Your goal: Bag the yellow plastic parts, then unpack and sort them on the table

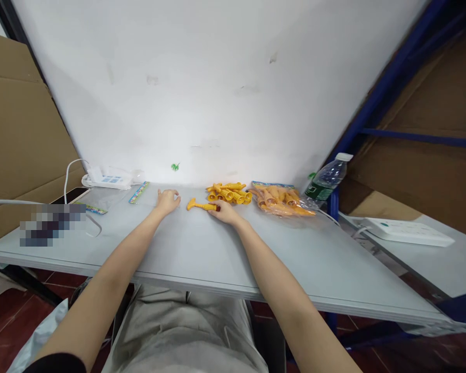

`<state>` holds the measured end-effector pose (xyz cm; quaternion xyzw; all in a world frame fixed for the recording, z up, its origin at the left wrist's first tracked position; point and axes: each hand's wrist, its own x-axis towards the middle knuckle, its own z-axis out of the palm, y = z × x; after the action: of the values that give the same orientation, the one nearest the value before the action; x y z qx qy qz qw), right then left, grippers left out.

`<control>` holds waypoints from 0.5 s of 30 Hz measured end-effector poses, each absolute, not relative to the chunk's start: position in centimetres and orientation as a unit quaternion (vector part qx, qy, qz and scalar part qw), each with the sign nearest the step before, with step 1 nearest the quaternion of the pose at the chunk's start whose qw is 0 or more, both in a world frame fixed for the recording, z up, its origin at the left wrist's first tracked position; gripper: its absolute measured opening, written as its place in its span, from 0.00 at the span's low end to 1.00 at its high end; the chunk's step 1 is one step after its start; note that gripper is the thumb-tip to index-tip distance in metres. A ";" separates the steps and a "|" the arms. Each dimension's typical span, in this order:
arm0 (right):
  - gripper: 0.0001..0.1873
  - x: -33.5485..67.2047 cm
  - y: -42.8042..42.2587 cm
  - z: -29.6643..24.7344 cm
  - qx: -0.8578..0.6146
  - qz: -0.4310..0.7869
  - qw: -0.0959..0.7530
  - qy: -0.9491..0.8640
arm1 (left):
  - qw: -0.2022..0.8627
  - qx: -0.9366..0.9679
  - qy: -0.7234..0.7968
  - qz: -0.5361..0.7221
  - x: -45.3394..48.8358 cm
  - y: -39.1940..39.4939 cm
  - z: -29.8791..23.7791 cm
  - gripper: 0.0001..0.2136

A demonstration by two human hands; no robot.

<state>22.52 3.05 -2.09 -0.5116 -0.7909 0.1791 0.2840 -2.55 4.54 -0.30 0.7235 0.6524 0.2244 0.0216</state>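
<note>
My right hand [226,212] grips one end of a yellow plastic toy piece [198,205], shaped like a small hammer, which lies level just over the table. To its left, my left hand [168,202] has curled fingers at the clear plastic bag [151,194], whose colourful printed strip points left. The bag's see-through edge is hard to make out at the fingertips. Behind my right hand sits a heap of similar yellow toy pieces [229,193]. Farther right, a clear bag filled with orange toy pieces [281,199] lies on the table.
A water bottle [328,178] leans at the back right. At the left are a white power strip [111,181], a phone [72,196], cables and another clear bag [97,208]. The white wall [217,93] bounds the table's back; a second power strip [407,231] lies right.
</note>
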 end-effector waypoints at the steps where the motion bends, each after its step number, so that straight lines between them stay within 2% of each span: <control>1: 0.16 22.6 3.1 -2.2 -0.512 0.182 0.290 -0.788 | 0.022 0.720 0.659 0.215 -1.9 4.9 -0.3 0.12; 7: 0.11 22.5 3.2 -2.5 -0.524 0.176 0.305 -0.776 | 0.013 0.704 0.692 0.159 0.1 5.9 -0.9 0.09; 15: 0.16 21.6 3.0 -2.0 -0.514 0.125 0.356 -0.770 | -0.032 0.768 0.611 0.189 -0.1 3.5 0.5 0.08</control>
<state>21.63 3.05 -1.97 -0.5143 -0.7700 0.1245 0.3564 -0.05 3.55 0.53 0.7682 0.6106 0.1895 -0.0321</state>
